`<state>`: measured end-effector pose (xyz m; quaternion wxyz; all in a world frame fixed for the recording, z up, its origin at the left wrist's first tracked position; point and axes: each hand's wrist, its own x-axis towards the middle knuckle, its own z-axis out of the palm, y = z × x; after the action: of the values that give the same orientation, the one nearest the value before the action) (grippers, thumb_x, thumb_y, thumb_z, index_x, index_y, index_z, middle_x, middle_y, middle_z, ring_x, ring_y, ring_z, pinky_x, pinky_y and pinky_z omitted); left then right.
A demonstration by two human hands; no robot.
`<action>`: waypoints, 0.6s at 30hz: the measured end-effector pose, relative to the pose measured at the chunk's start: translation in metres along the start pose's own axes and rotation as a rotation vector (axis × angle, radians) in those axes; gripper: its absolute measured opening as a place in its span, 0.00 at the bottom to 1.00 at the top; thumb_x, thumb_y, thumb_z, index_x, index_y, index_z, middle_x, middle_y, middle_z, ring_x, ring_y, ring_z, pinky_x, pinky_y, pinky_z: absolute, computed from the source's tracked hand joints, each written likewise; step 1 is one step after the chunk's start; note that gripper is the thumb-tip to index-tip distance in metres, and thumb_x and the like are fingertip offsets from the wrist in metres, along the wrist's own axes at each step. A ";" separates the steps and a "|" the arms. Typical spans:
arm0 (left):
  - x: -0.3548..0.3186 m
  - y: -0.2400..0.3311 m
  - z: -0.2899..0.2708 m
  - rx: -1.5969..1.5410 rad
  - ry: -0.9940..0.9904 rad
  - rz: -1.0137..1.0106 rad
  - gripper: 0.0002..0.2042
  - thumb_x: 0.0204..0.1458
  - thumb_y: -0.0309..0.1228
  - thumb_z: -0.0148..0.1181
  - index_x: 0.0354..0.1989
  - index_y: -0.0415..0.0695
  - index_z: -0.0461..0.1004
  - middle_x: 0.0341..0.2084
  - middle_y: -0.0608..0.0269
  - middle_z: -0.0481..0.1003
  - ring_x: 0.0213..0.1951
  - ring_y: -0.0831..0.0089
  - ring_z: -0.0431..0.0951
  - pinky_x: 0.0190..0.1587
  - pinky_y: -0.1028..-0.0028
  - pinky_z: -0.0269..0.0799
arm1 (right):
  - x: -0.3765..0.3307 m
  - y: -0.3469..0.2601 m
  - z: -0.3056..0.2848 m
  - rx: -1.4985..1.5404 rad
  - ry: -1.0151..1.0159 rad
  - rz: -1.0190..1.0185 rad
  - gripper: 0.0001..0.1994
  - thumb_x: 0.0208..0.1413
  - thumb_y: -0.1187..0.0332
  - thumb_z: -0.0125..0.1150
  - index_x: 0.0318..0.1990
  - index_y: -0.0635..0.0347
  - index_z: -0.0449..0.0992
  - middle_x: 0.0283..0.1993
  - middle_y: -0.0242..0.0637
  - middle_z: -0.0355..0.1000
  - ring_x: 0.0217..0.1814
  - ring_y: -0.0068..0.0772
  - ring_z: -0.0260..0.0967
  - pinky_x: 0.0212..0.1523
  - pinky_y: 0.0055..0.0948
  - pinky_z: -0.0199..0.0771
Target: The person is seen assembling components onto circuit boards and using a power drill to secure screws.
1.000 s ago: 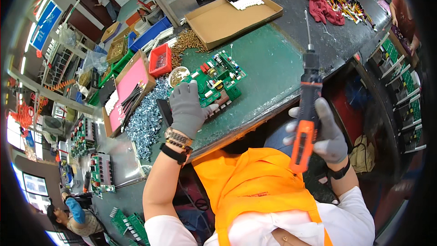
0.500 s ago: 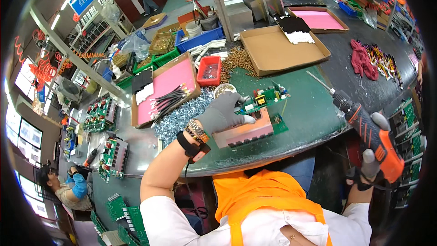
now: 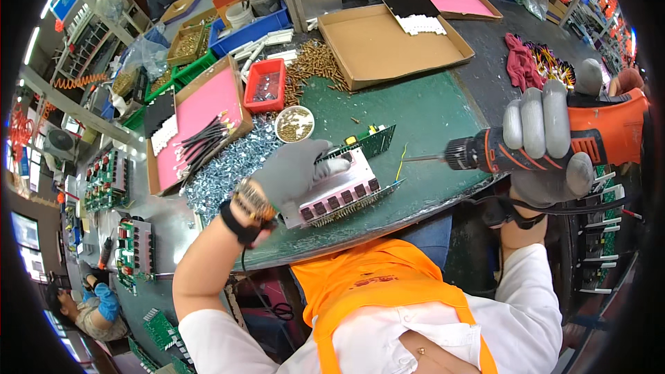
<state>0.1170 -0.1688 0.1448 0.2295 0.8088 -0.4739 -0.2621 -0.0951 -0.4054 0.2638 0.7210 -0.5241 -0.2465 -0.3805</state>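
Left hand (image 3: 294, 173), grey-gloved, closed over circuit board assembly (image 3: 343, 187), held tilted on edge on green mat (image 3: 415, 118). Right hand (image 3: 547, 142), gloved, wrapped tight round orange-black power screwdriver (image 3: 554, 142); bit pointed left at board, gap visible between. Small bowl of screws (image 3: 294, 123) just behind left hand. Silver screw pile (image 3: 222, 166) beside. Pink-lined tray (image 3: 197, 114) with black cables further left.
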 end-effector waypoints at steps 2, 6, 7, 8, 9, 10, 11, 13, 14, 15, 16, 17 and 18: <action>-0.024 0.016 0.013 0.122 0.130 0.016 0.35 0.53 0.56 0.59 0.56 0.35 0.68 0.40 0.44 0.75 0.41 0.52 0.77 0.47 0.61 0.71 | 0.005 0.013 0.007 0.195 -0.091 0.063 0.42 0.53 0.64 0.66 0.71 0.54 0.47 0.23 0.24 0.63 0.18 0.25 0.60 0.23 0.31 0.64; -0.031 0.041 0.043 0.405 0.395 0.042 0.38 0.47 0.55 0.62 0.56 0.33 0.65 0.43 0.51 0.72 0.46 0.53 0.72 0.50 0.57 0.66 | -0.010 0.047 0.026 0.370 -0.075 0.126 0.36 0.53 0.69 0.68 0.67 0.59 0.56 0.21 0.26 0.67 0.14 0.20 0.62 0.16 0.24 0.63; -0.030 0.041 0.045 0.396 0.383 0.023 0.38 0.47 0.55 0.62 0.56 0.33 0.65 0.43 0.51 0.72 0.46 0.53 0.72 0.50 0.57 0.66 | -0.011 0.048 0.026 0.346 -0.141 0.178 0.35 0.53 0.69 0.68 0.65 0.60 0.56 0.21 0.26 0.67 0.14 0.21 0.63 0.16 0.25 0.64; -0.028 0.041 0.046 0.424 0.391 0.005 0.37 0.46 0.53 0.64 0.55 0.35 0.65 0.41 0.52 0.72 0.45 0.55 0.72 0.49 0.58 0.65 | -0.011 0.051 0.026 0.358 -0.139 0.159 0.34 0.52 0.68 0.68 0.64 0.60 0.57 0.21 0.27 0.68 0.14 0.21 0.63 0.16 0.25 0.64; -0.026 0.040 0.047 0.453 0.381 -0.030 0.36 0.45 0.52 0.65 0.55 0.36 0.65 0.40 0.54 0.71 0.44 0.56 0.72 0.48 0.58 0.64 | -0.012 0.051 0.027 0.322 -0.164 0.185 0.31 0.52 0.69 0.69 0.60 0.59 0.58 0.22 0.28 0.69 0.15 0.23 0.65 0.16 0.26 0.65; -0.025 0.040 0.048 0.481 0.361 -0.058 0.35 0.42 0.49 0.67 0.53 0.38 0.65 0.39 0.55 0.70 0.43 0.56 0.72 0.47 0.59 0.64 | -0.013 0.052 0.027 0.304 -0.180 0.203 0.30 0.51 0.69 0.70 0.58 0.59 0.59 0.22 0.29 0.69 0.16 0.24 0.65 0.17 0.26 0.65; -0.024 0.039 0.048 0.464 0.368 -0.058 0.35 0.42 0.49 0.67 0.53 0.38 0.65 0.39 0.55 0.70 0.43 0.56 0.72 0.47 0.59 0.64 | -0.013 0.052 0.028 0.286 -0.196 0.221 0.29 0.51 0.69 0.70 0.56 0.59 0.59 0.22 0.29 0.69 0.16 0.25 0.66 0.17 0.27 0.66; -0.023 0.037 0.047 0.517 0.356 -0.040 0.31 0.44 0.53 0.66 0.48 0.41 0.67 0.40 0.56 0.70 0.44 0.60 0.70 0.44 0.62 0.62 | -0.012 0.056 0.031 0.251 -0.216 0.186 0.28 0.51 0.70 0.71 0.54 0.59 0.59 0.22 0.31 0.69 0.17 0.26 0.67 0.17 0.27 0.67; -0.023 0.036 0.047 0.510 0.359 -0.046 0.31 0.44 0.53 0.66 0.48 0.41 0.67 0.40 0.56 0.70 0.44 0.60 0.70 0.44 0.62 0.62 | -0.011 0.057 0.033 0.231 -0.231 0.178 0.28 0.50 0.70 0.71 0.55 0.59 0.59 0.22 0.31 0.69 0.17 0.26 0.67 0.18 0.27 0.67; -0.023 0.036 0.047 0.508 0.363 -0.042 0.31 0.44 0.53 0.66 0.48 0.41 0.67 0.40 0.56 0.70 0.44 0.60 0.70 0.45 0.63 0.62 | -0.011 0.059 0.034 0.248 -0.206 0.234 0.29 0.50 0.70 0.71 0.55 0.60 0.59 0.23 0.31 0.70 0.18 0.26 0.67 0.19 0.27 0.67; -0.022 0.036 0.047 0.511 0.363 -0.034 0.31 0.44 0.54 0.65 0.48 0.41 0.67 0.40 0.57 0.70 0.44 0.60 0.70 0.45 0.63 0.62 | -0.010 0.061 0.036 0.242 -0.211 0.243 0.29 0.50 0.70 0.71 0.55 0.60 0.59 0.23 0.31 0.70 0.19 0.26 0.67 0.20 0.27 0.67; -0.022 0.037 0.047 0.504 0.366 -0.037 0.31 0.44 0.54 0.65 0.48 0.41 0.67 0.40 0.57 0.70 0.44 0.60 0.70 0.45 0.63 0.62 | -0.010 0.062 0.037 0.235 -0.212 0.253 0.29 0.50 0.70 0.71 0.56 0.60 0.59 0.23 0.32 0.70 0.19 0.26 0.68 0.20 0.27 0.68; -0.022 0.037 0.047 0.508 0.365 -0.039 0.32 0.44 0.54 0.65 0.48 0.41 0.67 0.40 0.57 0.70 0.44 0.60 0.70 0.45 0.63 0.62 | -0.009 0.063 0.037 0.225 -0.212 0.266 0.29 0.50 0.70 0.71 0.56 0.61 0.59 0.24 0.32 0.70 0.20 0.26 0.68 0.21 0.27 0.68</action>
<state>0.0543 -0.1713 0.1366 0.0963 0.8829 -0.4596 0.0097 -0.0477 -0.3575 0.2337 0.7888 -0.5053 -0.2905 -0.1950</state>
